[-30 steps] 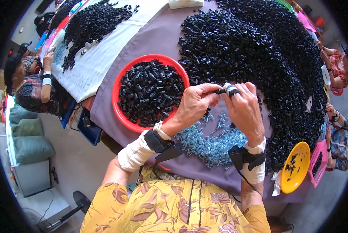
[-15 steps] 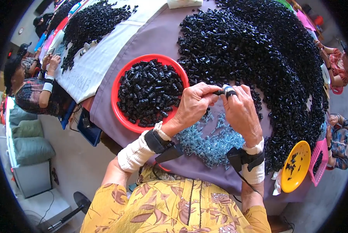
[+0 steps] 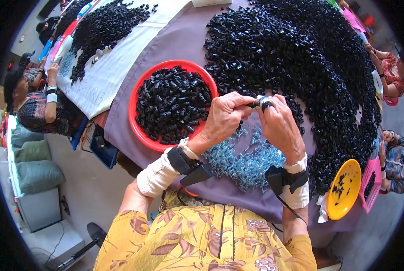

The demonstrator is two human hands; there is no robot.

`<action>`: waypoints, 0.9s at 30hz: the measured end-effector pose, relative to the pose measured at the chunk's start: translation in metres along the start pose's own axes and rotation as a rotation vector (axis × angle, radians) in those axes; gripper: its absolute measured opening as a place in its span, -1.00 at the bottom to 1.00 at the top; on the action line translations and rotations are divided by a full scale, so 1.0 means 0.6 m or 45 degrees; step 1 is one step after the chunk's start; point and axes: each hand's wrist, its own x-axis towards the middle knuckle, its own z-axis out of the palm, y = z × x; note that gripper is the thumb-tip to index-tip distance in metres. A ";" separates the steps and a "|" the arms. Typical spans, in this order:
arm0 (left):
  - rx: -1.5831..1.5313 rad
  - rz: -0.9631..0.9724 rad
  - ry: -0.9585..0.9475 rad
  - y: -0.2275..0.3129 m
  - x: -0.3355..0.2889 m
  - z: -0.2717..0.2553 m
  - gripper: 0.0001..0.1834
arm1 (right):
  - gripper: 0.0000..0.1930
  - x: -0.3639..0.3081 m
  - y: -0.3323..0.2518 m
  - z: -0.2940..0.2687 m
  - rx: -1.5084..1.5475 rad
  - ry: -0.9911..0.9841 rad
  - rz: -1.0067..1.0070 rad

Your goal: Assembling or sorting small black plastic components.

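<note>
A purple cloth (image 3: 179, 43) covers the table in front of the person, and beyond its left edge a white cloth (image 3: 98, 86) carries a separate dark heap (image 3: 105, 27) of small parts. On the purple cloth a broad mound of black pieces (image 3: 274, 49) spreads from the far side down along the right. A red basin (image 3: 133, 113), filled with black parts (image 3: 172, 104) of similar look, stands at the left, near the left hand (image 3: 229, 115). That hand has its thumb and forefinger pinched on a small black piece (image 3: 255, 104), which lies between the 2 hands, above the cloth. The right hand (image 3: 281, 126) meets the piece from the other side, its thumb and forefinger drawn close together on it; the grip hides much of the piece, so its full shape cannot be told. A white-and-dark band (image 3: 266, 103) wraps a finger of the right hand. Under the hands, scattered pale-blue pieces (image 3: 245, 160) lie on the cloth, nearest the person. At the lower right, a yellow plate (image 3: 342, 206) holds a few black bits, with a pink basket (image 3: 376, 169) just beside it. Both wrists wear white cuffs and black straps; other people sit along the left and right sides of the room
</note>
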 end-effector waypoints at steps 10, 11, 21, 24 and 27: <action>-0.020 0.047 0.012 -0.008 0.001 0.003 -0.75 | -0.94 -0.002 0.006 0.007 0.040 0.020 -0.040; -0.019 0.052 0.013 -0.007 0.001 0.004 -0.75 | -0.94 -0.003 0.007 0.007 0.037 0.022 -0.043; -0.409 -0.219 0.000 0.001 0.016 0.019 -0.79 | -0.73 0.015 0.000 -0.002 -0.303 0.080 0.039; -0.506 -0.356 -0.041 0.001 0.010 0.018 -0.77 | -0.74 0.010 0.006 -0.001 -0.230 0.084 0.010; -0.499 -0.350 -0.082 0.005 0.013 0.018 -0.75 | -0.75 0.012 0.005 -0.008 -0.242 0.065 -0.002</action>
